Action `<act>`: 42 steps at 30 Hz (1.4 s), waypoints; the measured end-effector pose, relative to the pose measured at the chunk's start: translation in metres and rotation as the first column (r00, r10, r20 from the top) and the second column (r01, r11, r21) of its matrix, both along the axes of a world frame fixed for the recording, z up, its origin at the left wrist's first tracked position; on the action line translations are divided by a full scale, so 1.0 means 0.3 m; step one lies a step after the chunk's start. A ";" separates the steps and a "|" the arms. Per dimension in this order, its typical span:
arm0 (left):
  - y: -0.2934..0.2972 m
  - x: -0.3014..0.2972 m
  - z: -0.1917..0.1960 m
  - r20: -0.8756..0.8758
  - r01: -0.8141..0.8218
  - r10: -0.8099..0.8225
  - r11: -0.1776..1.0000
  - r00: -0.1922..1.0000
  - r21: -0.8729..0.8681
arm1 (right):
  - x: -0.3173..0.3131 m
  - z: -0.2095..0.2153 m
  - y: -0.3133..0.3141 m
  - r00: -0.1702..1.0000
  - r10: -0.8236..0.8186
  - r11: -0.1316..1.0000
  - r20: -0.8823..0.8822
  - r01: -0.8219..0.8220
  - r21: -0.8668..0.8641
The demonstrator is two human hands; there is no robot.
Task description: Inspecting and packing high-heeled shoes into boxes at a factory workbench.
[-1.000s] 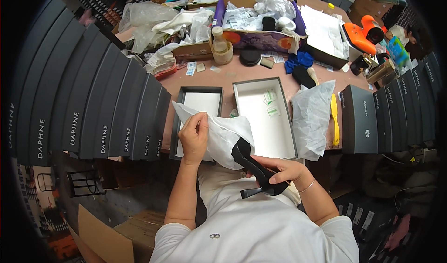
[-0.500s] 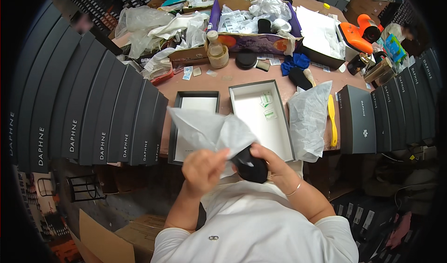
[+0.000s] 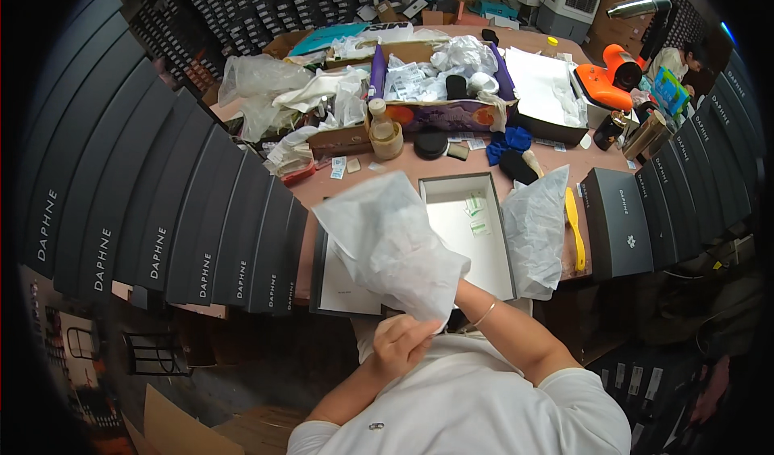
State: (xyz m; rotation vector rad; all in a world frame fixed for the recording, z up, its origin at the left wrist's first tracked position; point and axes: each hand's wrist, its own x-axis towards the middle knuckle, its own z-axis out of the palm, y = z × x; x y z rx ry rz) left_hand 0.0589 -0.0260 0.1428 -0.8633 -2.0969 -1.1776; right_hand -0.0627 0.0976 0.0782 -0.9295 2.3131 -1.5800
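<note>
A thin white translucent bag (image 3: 383, 237) is held up over the open boxes. My left hand (image 3: 401, 344) pinches its near edge between thumb and fingers. My right hand (image 3: 470, 294) reaches into the bag's mouth up to about the wrist, so its fingers and anything in them are hidden. The black shoe seen earlier is not plainly visible now. Beneath the bag lies a shallow dark-rimmed box part (image 3: 343, 295) with a white inside. Beside it stands an open white-lined box (image 3: 488, 253) holding small green-and-white packets (image 3: 477, 215).
A filled white bag (image 3: 536, 233) and a yellow shoehorn-like tool (image 3: 574, 229) lie to the right. Dark shoeboxes (image 3: 181, 213) line the left; more boxes (image 3: 619, 221) stand right. A purple carton (image 3: 439, 116), a jar with a bottle (image 3: 385, 137) and an orange device (image 3: 603, 87) sit further back.
My right hand, which held the black shoe in view, has gone into the bag. The bag has filled out, and my left hand has moved nearer my body. The view has tilted up.
</note>
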 end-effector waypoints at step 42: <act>0.075 -0.178 -0.076 0.890 0.229 -0.429 0.892 0.156 0.390 | 0.294 -0.042 0.358 0.500 0.144 0.369 0.854 0.774 -0.515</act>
